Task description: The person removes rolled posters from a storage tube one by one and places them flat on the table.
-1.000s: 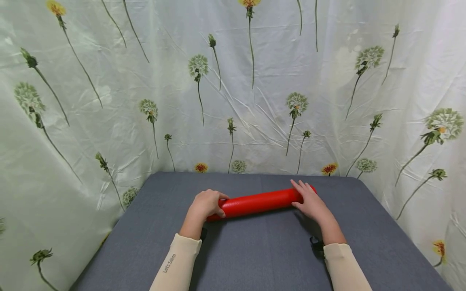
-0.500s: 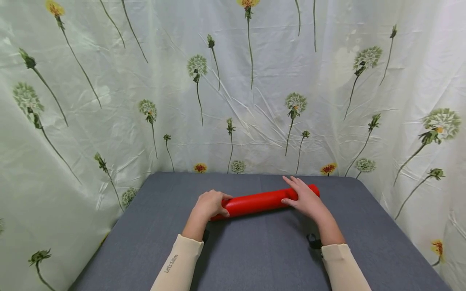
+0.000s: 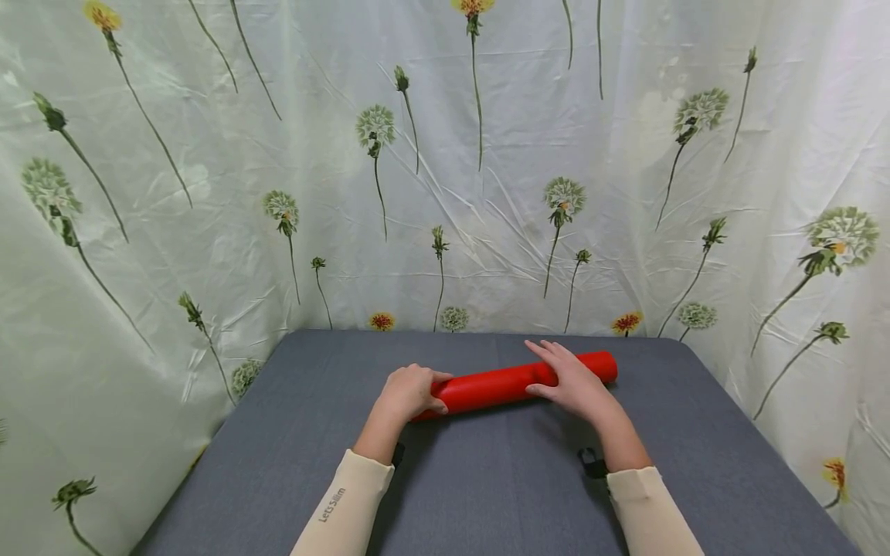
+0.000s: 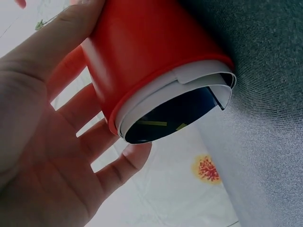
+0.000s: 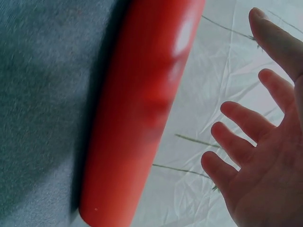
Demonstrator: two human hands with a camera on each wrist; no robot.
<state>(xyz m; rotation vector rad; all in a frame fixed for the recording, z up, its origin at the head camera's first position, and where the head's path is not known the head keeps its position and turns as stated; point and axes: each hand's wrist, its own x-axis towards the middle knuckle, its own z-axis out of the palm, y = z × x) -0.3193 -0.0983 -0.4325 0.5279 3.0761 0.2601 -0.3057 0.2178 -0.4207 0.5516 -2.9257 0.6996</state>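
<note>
The red roll (image 3: 494, 388) lies on the grey table (image 3: 487, 486), near its far edge, with the right end set slightly farther away than the left. My left hand (image 3: 406, 394) is clamped on the left end, thumb on the near side and fingers on the far side. That end shows a white lining (image 4: 201, 71) (its edges overlap). My right hand (image 3: 577, 384) hovers over the right portion, fingers spread, not touching.

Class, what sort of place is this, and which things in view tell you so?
Probably a curtained-off indoor work corner: a flower-printed curtain hangs behind and on both sides of a grey, cloth-like tabletop, with a red roll being handled.
</note>
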